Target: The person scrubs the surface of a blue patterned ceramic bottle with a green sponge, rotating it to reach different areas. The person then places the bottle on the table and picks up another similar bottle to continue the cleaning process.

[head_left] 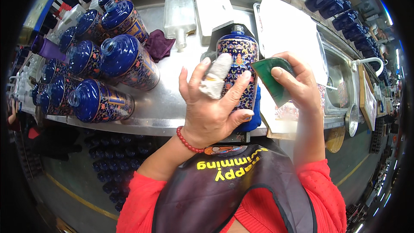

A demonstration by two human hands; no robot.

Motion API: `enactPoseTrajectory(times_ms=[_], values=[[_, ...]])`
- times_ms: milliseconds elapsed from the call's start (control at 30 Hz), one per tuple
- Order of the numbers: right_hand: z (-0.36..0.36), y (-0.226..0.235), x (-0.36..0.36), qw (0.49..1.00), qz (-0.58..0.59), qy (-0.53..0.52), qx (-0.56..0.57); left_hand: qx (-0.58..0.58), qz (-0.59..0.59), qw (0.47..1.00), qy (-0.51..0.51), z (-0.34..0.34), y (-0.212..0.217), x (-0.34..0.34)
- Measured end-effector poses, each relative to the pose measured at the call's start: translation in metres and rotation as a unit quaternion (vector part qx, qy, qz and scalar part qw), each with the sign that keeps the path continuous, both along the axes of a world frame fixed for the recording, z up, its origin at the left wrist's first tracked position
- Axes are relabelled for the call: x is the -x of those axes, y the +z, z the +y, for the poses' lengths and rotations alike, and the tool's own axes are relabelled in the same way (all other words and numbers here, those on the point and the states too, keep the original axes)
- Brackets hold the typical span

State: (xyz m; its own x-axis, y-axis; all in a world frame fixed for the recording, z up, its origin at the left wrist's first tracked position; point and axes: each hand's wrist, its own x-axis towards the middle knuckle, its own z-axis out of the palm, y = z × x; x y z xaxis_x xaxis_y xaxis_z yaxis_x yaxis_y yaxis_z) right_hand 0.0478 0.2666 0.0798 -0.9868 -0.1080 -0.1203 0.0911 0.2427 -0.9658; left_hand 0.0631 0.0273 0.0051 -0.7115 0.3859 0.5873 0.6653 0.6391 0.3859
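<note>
A dark blue bottle [239, 56] with a colourful floral pattern lies in front of me, its bare neck pointing away. My left hand [213, 103] rests spread on the patterned face, with white wrapping around one finger and a red bead bracelet at the wrist. At the bottle's right side, my right hand [297, 82] pinches a flat green scraper [271, 80] between thumb and fingers. The scraper's edge is close to the bottle; whether it touches I cannot tell. Blue cloth [254, 114] shows under the bottle's near end.
Several decorated blue bottles [131, 60] crowd the metal worktop's left side beside a dark purple cloth [160, 45]. Beyond my hands are a clear bottle [179, 15] and a white block [213, 11]. White sheets [289, 30] lie right, next to a sink [338, 67].
</note>
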Motion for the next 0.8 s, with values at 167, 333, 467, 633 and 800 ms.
enactPoseTrajectory(times_ms=[167, 333, 467, 633, 800], values=[[-0.006, -0.011, -0.010, 0.991, 0.115, -0.034, -0.060, 0.029, -0.014, 0.999, 0.025, 0.005, 0.003, -0.001], [-0.010, -0.023, -0.016, 0.940, 0.273, -0.024, -0.204, 0.044, -0.008, 0.998, 0.034, 0.005, 0.004, -0.005], [-0.017, -0.034, -0.023, 0.886, 0.347, 0.044, -0.304, 0.047, -0.030, 0.998, 0.021, 0.011, 0.005, -0.009], [-0.023, -0.040, -0.032, 0.887, 0.295, 0.074, -0.347, 0.034, -0.029, 0.999, 0.019, 0.008, 0.000, -0.010], [-0.026, -0.039, -0.029, 0.893, 0.289, 0.061, -0.339, -0.036, -0.069, 0.997, 0.007, 0.003, -0.008, -0.003]])
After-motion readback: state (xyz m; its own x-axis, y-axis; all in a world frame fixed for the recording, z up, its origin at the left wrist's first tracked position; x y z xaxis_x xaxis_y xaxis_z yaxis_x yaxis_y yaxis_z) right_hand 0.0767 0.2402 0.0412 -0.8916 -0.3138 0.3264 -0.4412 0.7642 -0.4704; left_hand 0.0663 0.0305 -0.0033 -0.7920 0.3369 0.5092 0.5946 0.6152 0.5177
